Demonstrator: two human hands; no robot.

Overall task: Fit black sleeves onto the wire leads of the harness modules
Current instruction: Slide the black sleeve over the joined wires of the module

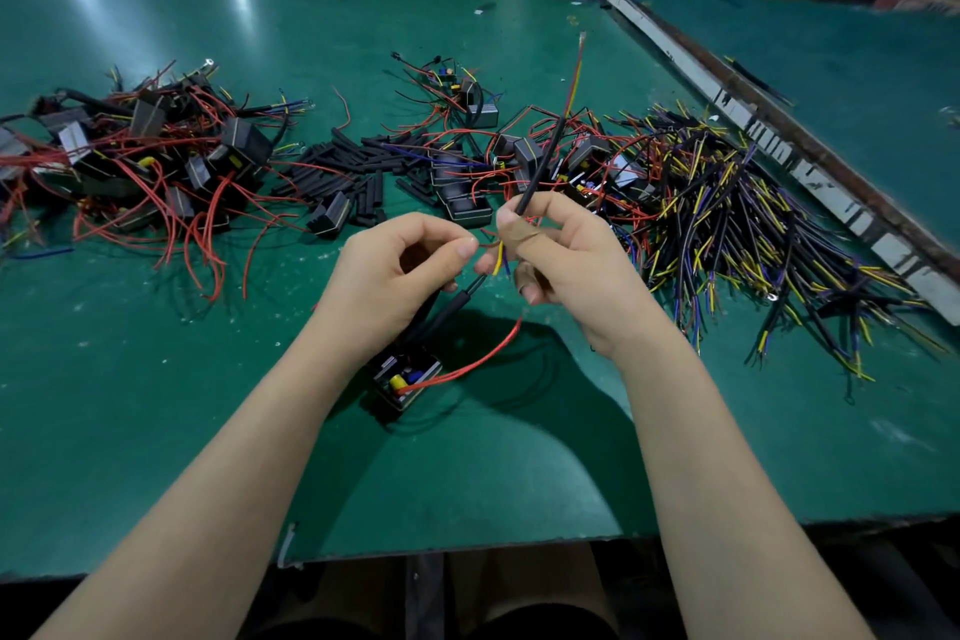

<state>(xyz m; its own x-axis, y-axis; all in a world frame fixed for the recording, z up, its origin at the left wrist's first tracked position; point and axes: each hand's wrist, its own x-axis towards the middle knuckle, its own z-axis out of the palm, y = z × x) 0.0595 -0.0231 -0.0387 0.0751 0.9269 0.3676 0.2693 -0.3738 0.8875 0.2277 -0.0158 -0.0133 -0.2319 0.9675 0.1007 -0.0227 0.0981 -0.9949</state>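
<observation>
Over green table (156, 405), right hand (561, 255) pinches upright cable (545, 156).

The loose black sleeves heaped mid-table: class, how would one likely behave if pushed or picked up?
Each black sleeve looks like a short round tube, so a push would probably roll it. It seems light and likely squashes under a tight pinch. The sleeved cable in the right hand stands straight, suggesting some stiffness.

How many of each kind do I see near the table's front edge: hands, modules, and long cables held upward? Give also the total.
Hands: 2 (left hand, right hand)
Module: 1
Long cable: 1
Total: 4
</observation>
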